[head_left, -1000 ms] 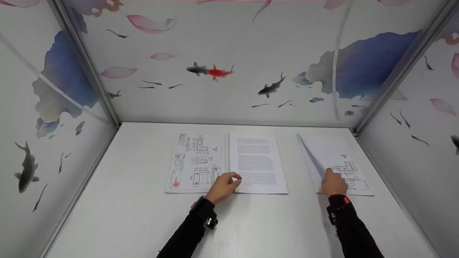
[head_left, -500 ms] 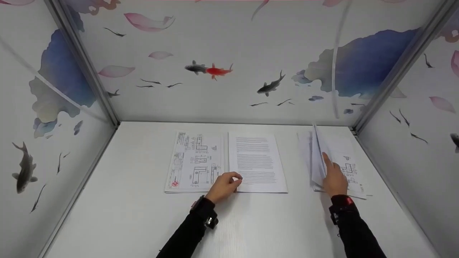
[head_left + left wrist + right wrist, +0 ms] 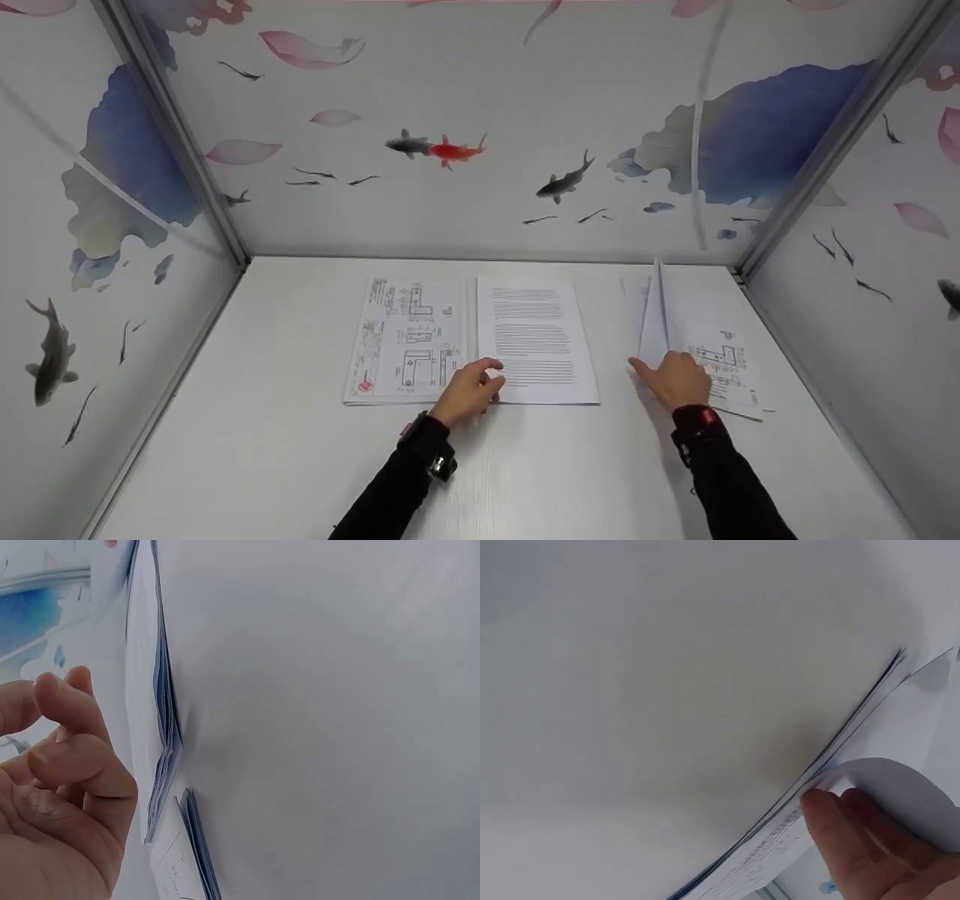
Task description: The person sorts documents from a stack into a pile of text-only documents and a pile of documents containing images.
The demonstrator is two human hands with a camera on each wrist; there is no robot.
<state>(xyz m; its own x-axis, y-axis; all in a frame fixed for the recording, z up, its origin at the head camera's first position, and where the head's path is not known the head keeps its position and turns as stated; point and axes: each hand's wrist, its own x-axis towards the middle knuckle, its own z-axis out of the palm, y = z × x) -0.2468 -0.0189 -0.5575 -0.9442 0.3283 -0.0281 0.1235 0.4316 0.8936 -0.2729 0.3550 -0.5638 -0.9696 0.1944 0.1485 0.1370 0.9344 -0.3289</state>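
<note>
My left hand hovers at the near edge between a stack of printed drawings and a stack of text pages. Its fingers curl loosely and hold nothing, as the left wrist view shows. My right hand is at the near edge of the right-hand stack of drawings, thumb spread to the left. Several sheets of that stack stand raised on its left side. In the right wrist view a bent sheet arches over the fingers by the stack's edge.
All the stacks lie towards the back of a white table. White panels printed with fish and petals enclose it behind and at both sides. Grey metal posts stand in the corners.
The right hand lifted sheets of the right stack towards the middle, then slid slightly left and nearer, its index finger no longer extended along them. My left hand hardly moved; its fingertips parted slightly.
</note>
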